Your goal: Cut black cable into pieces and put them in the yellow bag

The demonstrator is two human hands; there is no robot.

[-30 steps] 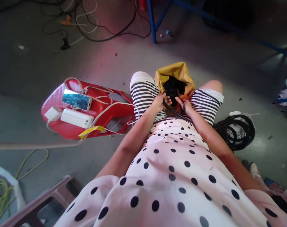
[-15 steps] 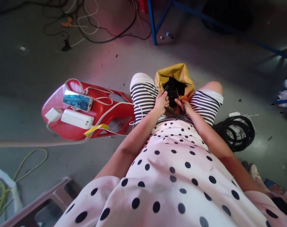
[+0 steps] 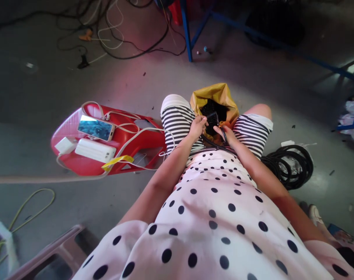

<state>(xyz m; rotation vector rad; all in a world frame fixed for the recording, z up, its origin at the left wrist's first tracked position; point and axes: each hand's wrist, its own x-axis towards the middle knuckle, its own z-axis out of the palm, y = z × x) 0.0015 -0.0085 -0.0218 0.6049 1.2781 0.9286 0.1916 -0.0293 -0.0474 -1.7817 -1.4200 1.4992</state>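
Observation:
Between my knees stands a yellow bag (image 3: 200, 95), its mouth wide and folded back, with a mass of small black pieces (image 3: 210, 105) inside. My left hand (image 3: 198, 126) is closed at the bag's near left rim, pinching the end of a black cable (image 3: 207, 139) that runs across my lap. Opposite it, my right hand (image 3: 226, 133) is closed around a tool with a black loop handle (image 3: 224, 134), like scissors; the rest of it is hard to make out. The hands are a short gap apart over the bag's mouth.
At left, a red stool (image 3: 127, 136) carries a phone (image 3: 95, 127), a white power bank (image 3: 95, 150) and a white charger (image 3: 65, 145). A black cable coil (image 3: 301, 167) lies right. A blue metal frame (image 3: 187, 35) stands ahead; a pinkish stool (image 3: 57, 247) is lower left.
The view has shifted slightly. My hands stay over the bag, and the fingertips have moved a little; a dark piece near my left fingers has changed angle.

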